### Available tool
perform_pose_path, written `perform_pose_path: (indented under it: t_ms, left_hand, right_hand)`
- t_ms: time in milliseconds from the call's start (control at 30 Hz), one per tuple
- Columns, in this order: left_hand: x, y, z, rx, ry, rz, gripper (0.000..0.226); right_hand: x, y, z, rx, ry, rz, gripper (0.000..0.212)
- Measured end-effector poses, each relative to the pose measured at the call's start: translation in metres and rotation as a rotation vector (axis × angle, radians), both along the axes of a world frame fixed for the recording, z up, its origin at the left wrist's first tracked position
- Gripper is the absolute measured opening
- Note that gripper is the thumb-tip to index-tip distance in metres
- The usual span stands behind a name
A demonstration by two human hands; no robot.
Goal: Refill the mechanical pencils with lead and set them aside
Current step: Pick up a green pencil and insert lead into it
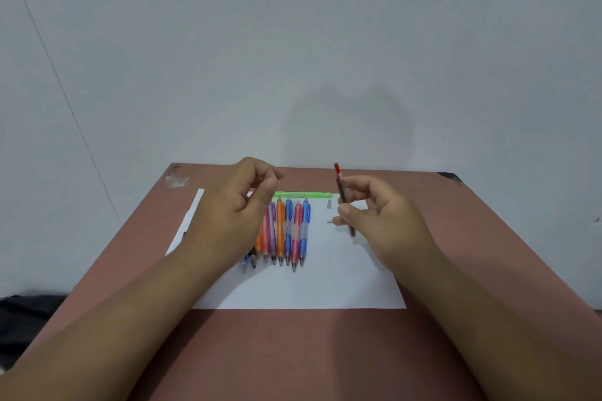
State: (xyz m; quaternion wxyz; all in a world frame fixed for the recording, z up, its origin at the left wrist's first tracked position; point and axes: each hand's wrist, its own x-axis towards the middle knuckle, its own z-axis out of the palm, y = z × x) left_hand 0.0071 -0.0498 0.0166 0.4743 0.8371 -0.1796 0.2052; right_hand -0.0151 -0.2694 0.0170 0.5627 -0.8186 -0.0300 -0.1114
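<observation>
While the right hand [387, 218] hovers above the white paper [325, 286], I can see its thumb and fingers pinching a dark red mechanical pencil [344, 200], tilted, red end up and away from me. The left hand [237, 205] hangs over the row of pencils [286, 231], fingers curled in, thumb tip close against the forefinger; whether anything thin sits in that pinch, I cannot tell. The row lies side by side on the paper, tips toward me: orange, pink, purple, blue, red. A green pencil [306, 195] lies crosswise just beyond them. Two small grey bits [329, 204] rest on the paper near the right hand, on the brown table [293, 355]
</observation>
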Motion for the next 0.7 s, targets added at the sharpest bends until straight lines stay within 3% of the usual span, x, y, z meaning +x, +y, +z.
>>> perform_pose_path:
  t_ms: [233, 300, 467, 700]
  left_hand:
    - [0.0032, 0.0018, -0.0023, -0.102, 0.033, 0.015, 0.019]
    - [0.0036, 0.0022, -0.002, -0.131, 0.044, 0.021, 0.02]
    - [0.0057, 0.0037, -0.0034, -0.12, 0.062, 0.032, 0.022]
    - [0.0091, 0.0075, -0.006, -0.125, 0.092, 0.041, 0.023]
  right_hand:
    - [0.0012, 0.0038, 0.0014, 0.377, 0.127, 0.129, 0.026]
    - [0.0014, 0.0042, 0.0013, 0.362, 0.112, 0.136, 0.03]
    - [-0.0001, 0.0031, -0.0006, 0.255, 0.066, 0.157, 0.064]
    - [-0.0005, 0.0022, 0.0023, 0.163, 0.087, 0.171, 0.057]
